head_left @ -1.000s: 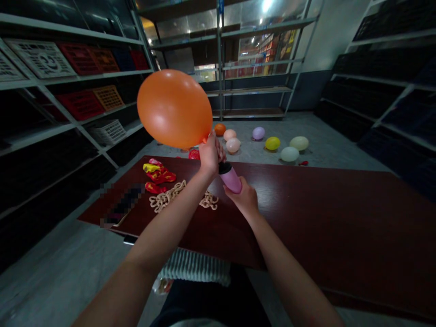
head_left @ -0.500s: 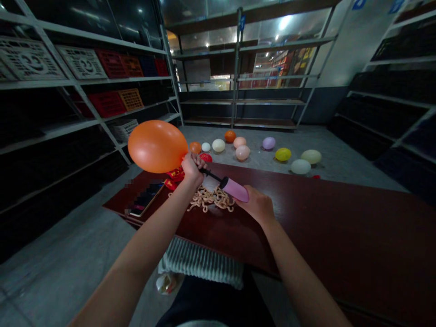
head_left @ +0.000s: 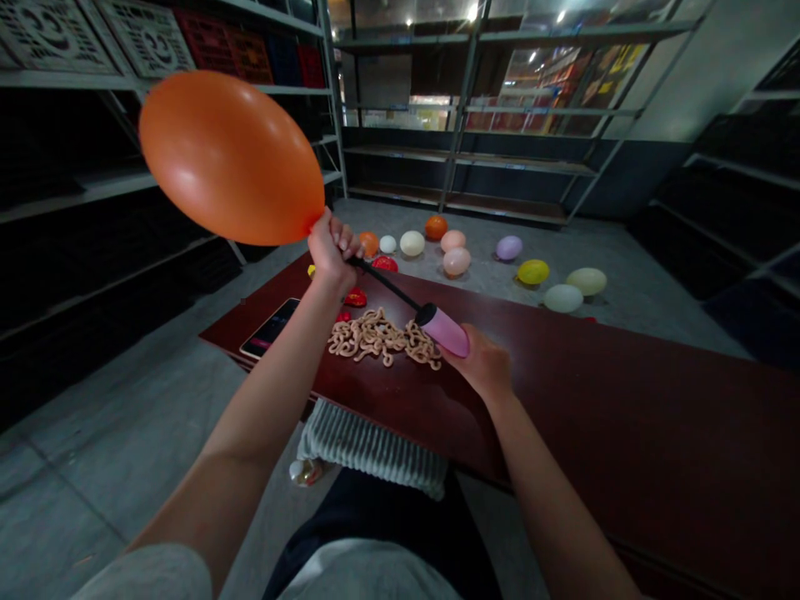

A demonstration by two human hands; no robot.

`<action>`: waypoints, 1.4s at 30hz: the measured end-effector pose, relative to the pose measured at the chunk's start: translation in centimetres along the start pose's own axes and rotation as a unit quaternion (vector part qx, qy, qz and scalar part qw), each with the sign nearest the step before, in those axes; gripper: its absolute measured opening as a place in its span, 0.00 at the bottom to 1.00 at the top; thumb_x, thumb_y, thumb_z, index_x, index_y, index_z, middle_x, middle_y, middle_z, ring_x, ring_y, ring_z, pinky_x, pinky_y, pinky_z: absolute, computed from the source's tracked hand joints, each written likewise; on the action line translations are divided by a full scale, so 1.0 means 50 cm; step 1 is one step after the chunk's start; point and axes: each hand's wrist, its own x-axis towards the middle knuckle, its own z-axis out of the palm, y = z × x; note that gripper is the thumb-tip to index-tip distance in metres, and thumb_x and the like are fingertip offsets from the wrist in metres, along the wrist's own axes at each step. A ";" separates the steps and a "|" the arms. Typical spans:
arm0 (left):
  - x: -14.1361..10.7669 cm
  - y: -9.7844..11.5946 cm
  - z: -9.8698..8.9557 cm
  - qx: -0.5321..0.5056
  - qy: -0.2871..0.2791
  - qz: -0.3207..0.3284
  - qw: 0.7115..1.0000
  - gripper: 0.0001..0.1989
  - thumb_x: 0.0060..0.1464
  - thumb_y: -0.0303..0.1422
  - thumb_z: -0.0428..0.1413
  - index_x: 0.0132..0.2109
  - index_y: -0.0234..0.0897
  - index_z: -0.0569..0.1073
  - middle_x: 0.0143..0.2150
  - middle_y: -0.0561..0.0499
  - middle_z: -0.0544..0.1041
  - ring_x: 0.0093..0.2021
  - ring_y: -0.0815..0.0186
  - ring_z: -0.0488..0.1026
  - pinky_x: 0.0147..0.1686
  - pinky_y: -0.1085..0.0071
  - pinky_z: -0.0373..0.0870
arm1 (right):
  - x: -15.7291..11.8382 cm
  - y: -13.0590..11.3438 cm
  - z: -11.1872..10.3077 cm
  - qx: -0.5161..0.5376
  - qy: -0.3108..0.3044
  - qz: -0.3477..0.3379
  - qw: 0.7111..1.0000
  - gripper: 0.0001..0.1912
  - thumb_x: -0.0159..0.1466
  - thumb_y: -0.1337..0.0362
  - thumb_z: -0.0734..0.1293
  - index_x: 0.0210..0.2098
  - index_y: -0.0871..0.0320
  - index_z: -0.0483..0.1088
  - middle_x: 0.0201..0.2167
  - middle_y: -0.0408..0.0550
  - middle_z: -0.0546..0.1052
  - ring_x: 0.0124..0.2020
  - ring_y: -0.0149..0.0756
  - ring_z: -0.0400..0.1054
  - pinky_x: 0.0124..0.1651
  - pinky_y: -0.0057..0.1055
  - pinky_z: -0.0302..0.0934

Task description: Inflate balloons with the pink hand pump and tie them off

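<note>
Orange balloon [head_left: 231,158], glossy, swollen, egg-shaped, tilted.

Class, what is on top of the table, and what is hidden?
On the table: a phone, a heap of beige coils, and red and yellow pieces. What the left arm covers cannot be seen.

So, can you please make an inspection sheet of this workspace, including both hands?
Surface: dark brown table, smooth, slightly shiny.
Job's things: orange balloon, inflated; pink pump, its black rod exposed.
Clutter: beige curly pieces, small red things and a phone on the table.
Hands: left hand has its grip at the balloon's neck, hiding the rod's end; right hand grips the pump.
Cables: nothing seen.
Surroundings: balloons on the floor; shelves, crates.
</note>
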 end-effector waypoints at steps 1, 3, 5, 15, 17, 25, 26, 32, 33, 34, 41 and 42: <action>0.000 -0.005 0.013 0.002 -0.004 -0.001 1.000 0.28 0.63 0.42 0.52 0.21 0.39 0.48 0.12 0.59 0.47 0.11 0.75 0.43 0.14 0.73 0.46 | -0.001 0.001 -0.001 0.003 0.003 0.013 1.000 0.24 0.59 0.44 0.67 0.45 0.56 0.71 0.33 0.49 0.80 0.32 0.39 0.74 0.31 0.30 0.54; -0.002 -0.017 0.040 0.006 -0.021 -0.001 1.000 0.27 0.65 0.42 0.49 0.21 0.39 0.48 0.12 0.59 0.46 0.11 0.74 0.43 0.14 0.72 0.45 | -0.001 0.005 -0.005 0.007 0.007 0.042 0.999 0.24 0.58 0.44 0.66 0.44 0.56 0.71 0.32 0.49 0.79 0.31 0.40 0.73 0.31 0.30 0.54; -0.003 -0.033 0.067 0.007 -0.049 -0.001 0.999 0.26 0.67 0.40 0.46 0.21 0.39 0.48 0.12 0.59 0.46 0.12 0.74 0.42 0.15 0.71 0.44 | -0.001 0.010 -0.009 0.015 0.009 0.064 0.998 0.24 0.58 0.44 0.66 0.44 0.56 0.71 0.32 0.49 0.79 0.30 0.40 0.73 0.31 0.31 0.54; -0.057 -0.205 0.156 0.075 -0.114 -0.069 0.988 0.28 0.64 0.49 0.47 0.22 0.38 0.52 0.13 0.59 0.47 0.11 0.77 0.46 0.16 0.75 0.49 | 0.004 0.014 -0.013 0.045 0.033 0.136 0.989 0.25 0.58 0.43 0.65 0.43 0.57 0.69 0.30 0.51 0.79 0.28 0.42 0.72 0.29 0.32 0.53; -0.076 -0.247 0.152 0.079 -0.141 -0.079 0.984 0.28 0.66 0.46 0.46 0.21 0.38 0.51 0.13 0.58 0.47 0.11 0.77 0.45 0.15 0.75 0.47 | 0.004 0.017 -0.013 0.039 0.039 0.149 0.987 0.25 0.58 0.43 0.65 0.42 0.57 0.69 0.30 0.51 0.79 0.28 0.42 0.71 0.29 0.32 0.52; -0.079 -0.269 0.110 0.068 -0.078 -0.094 0.990 0.27 0.66 0.41 0.47 0.20 0.39 0.50 0.11 0.59 0.48 0.09 0.75 0.45 0.12 0.73 0.43 | 0.006 0.026 -0.012 0.004 0.044 0.115 0.992 0.23 0.59 0.43 0.65 0.42 0.56 0.72 0.30 0.48 0.79 0.28 0.40 0.72 0.29 0.31 0.49; -0.075 -0.260 0.102 0.063 -0.065 -0.095 0.991 0.26 0.66 0.39 0.46 0.20 0.39 0.50 0.11 0.59 0.48 0.09 0.75 0.45 0.12 0.73 0.43 | 0.007 0.025 -0.012 0.001 0.044 0.103 0.994 0.23 0.59 0.44 0.65 0.42 0.56 0.72 0.30 0.48 0.79 0.29 0.40 0.73 0.29 0.31 0.49; -0.053 -0.206 0.035 0.028 -0.010 -0.091 0.995 0.24 0.66 0.34 0.43 0.21 0.38 0.49 0.12 0.59 0.49 0.10 0.75 0.46 0.13 0.74 0.46 | 0.005 0.020 -0.006 -0.006 0.044 0.029 0.999 0.23 0.60 0.45 0.65 0.44 0.56 0.72 0.34 0.48 0.80 0.33 0.38 0.74 0.31 0.30 0.51; -0.049 -0.197 0.024 0.023 -0.001 -0.089 0.996 0.23 0.66 0.33 0.43 0.21 0.38 0.49 0.12 0.60 0.49 0.10 0.75 0.46 0.13 0.74 0.46 | 0.004 0.021 -0.005 -0.007 0.042 0.021 0.999 0.22 0.60 0.45 0.65 0.44 0.56 0.73 0.34 0.48 0.80 0.33 0.37 0.73 0.32 0.30 0.51; -0.045 -0.188 0.014 0.018 0.008 -0.086 0.996 0.23 0.65 0.33 0.44 0.21 0.38 0.49 0.12 0.60 0.49 0.10 0.75 0.46 0.14 0.74 0.46 | 0.002 0.021 -0.004 -0.011 0.039 0.015 0.999 0.22 0.60 0.45 0.65 0.44 0.55 0.73 0.34 0.48 0.80 0.33 0.37 0.73 0.32 0.30 0.52; -0.018 -0.107 -0.040 0.003 0.071 -0.063 0.995 0.21 0.62 0.29 0.44 0.21 0.37 0.49 0.13 0.60 0.49 0.11 0.75 0.46 0.15 0.75 0.46 | -0.004 0.020 -0.003 -0.053 0.030 -0.024 0.998 0.23 0.59 0.45 0.67 0.44 0.56 0.73 0.34 0.49 0.80 0.32 0.39 0.73 0.33 0.30 0.53; -0.014 -0.094 -0.047 0.002 0.078 -0.059 0.995 0.21 0.62 0.29 0.44 0.21 0.37 0.49 0.13 0.60 0.49 0.11 0.75 0.46 0.15 0.75 0.47 | -0.004 0.021 -0.003 -0.054 0.032 -0.034 0.998 0.23 0.59 0.46 0.67 0.44 0.56 0.73 0.34 0.49 0.80 0.32 0.39 0.73 0.33 0.30 0.54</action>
